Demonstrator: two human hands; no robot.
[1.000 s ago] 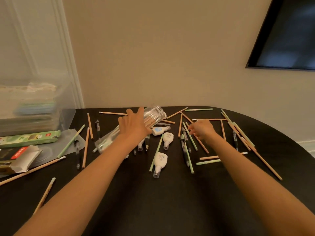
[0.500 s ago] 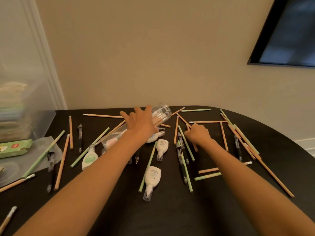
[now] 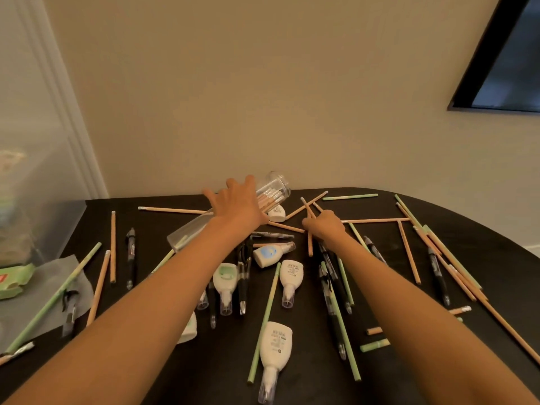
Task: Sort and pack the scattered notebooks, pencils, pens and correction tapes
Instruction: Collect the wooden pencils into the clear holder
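Observation:
My left hand (image 3: 237, 206) lies with spread fingers on top of a clear plastic tube (image 3: 187, 235) on its side at the back of the black table (image 3: 187, 381); tan pencils (image 3: 270, 198) show inside its mouth. My right hand (image 3: 325, 226) is curled around a few tan pencils (image 3: 309, 247) just right of the tube. Around them lie several white correction tapes (image 3: 276, 343), black pens (image 3: 131, 252), green pencils (image 3: 264, 325) and more tan pencils (image 3: 409, 252). No notebook is clearly visible.
A clear storage bin (image 3: 32, 206) stands at the left edge, with a green carton (image 3: 14, 277) and a plastic sheet (image 3: 43, 290) in front of it. The wall runs just behind the table. The table's curved edge falls away at the right.
My view has shifted right and nearer. My left hand stayed on the tube, whose mouth now points more upward. My right hand has gathered tan pencils and raised their tips.

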